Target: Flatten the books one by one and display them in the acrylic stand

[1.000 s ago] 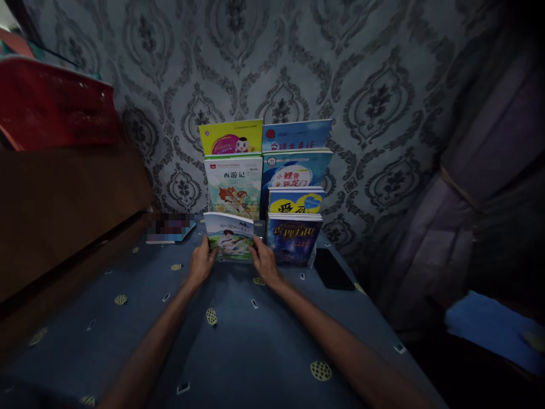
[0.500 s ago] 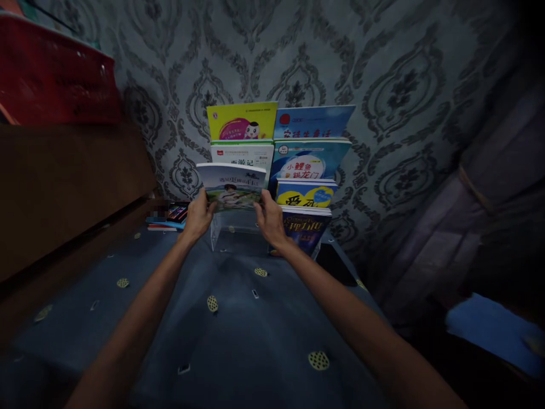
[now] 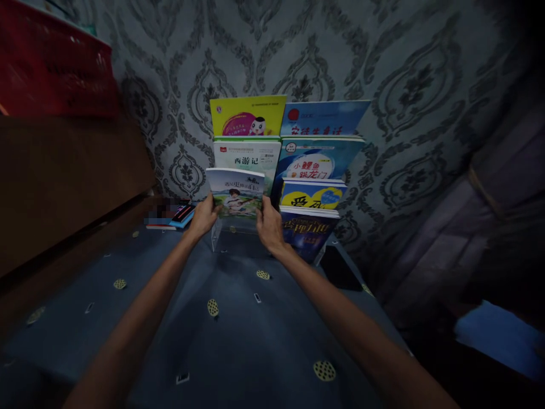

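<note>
A clear, seemingly plastic rack (image 3: 215,236) holds books in two columns; six covers show, two left and four right. The fingers of the left hand (image 3: 203,217) and right hand (image 3: 270,225) pinch opposite edges of one thin, glossy booklet (image 3: 238,199), raised before the white book (image 3: 244,152), over blue patterned cloth (image 3: 230,341).

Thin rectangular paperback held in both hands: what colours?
Paperback cover: grey-blue above, green below; head view.

The hands (image 3: 203,217) (image 3: 271,226) have raised the front-left book (image 3: 238,196), uncovering the clear rack (image 3: 214,237).
</note>
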`<state>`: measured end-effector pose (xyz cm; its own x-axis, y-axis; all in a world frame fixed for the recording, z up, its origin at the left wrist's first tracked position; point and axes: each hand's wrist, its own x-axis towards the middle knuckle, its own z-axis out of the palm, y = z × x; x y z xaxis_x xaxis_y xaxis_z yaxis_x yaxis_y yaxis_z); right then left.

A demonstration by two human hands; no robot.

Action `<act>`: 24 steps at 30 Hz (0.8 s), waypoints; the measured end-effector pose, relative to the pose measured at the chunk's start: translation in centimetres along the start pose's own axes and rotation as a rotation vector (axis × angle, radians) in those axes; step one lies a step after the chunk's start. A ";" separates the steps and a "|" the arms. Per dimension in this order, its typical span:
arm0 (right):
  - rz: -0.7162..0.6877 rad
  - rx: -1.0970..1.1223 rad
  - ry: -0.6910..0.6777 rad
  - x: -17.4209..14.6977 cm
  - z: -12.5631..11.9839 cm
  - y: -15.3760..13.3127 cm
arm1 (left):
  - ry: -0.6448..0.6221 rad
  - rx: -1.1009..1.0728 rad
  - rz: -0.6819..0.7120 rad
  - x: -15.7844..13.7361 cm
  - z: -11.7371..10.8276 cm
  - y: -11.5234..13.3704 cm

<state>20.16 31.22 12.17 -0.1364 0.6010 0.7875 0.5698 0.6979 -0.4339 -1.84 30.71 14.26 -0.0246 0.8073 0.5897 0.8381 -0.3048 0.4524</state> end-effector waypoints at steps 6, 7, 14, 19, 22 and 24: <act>0.101 -0.109 -0.012 0.0 1.1 1.0 | 0.036 0.035 0.064 -0.3 1.0 -0.3; 0.120 -0.122 -0.026 0.1 1.2 1.2 | 0.039 0.039 0.062 -0.3 1.1 -0.3; 0.170 -0.152 -0.107 0.2 1.8 1.3 | 0.103 0.015 0.035 -0.5 1.1 0.1; 0.171 -0.105 -0.017 -0.6 2.5 0.1 | 0.161 -0.006 0.019 -0.5 1.0 0.4; 0.173 -0.085 0.048 -1.4 3.0 -0.6 | 0.149 0.000 0.019 -0.5 0.9 0.6; 0.183 -0.090 0.056 -1.7 3.2 -0.9 | 0.146 0.014 0.012 -0.4 0.9 0.9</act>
<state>17.28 30.77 9.85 0.0198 0.6901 0.7234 0.6511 0.5402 -0.5332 -0.63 30.59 13.86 -0.0921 0.7212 0.6865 0.8465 -0.3063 0.4354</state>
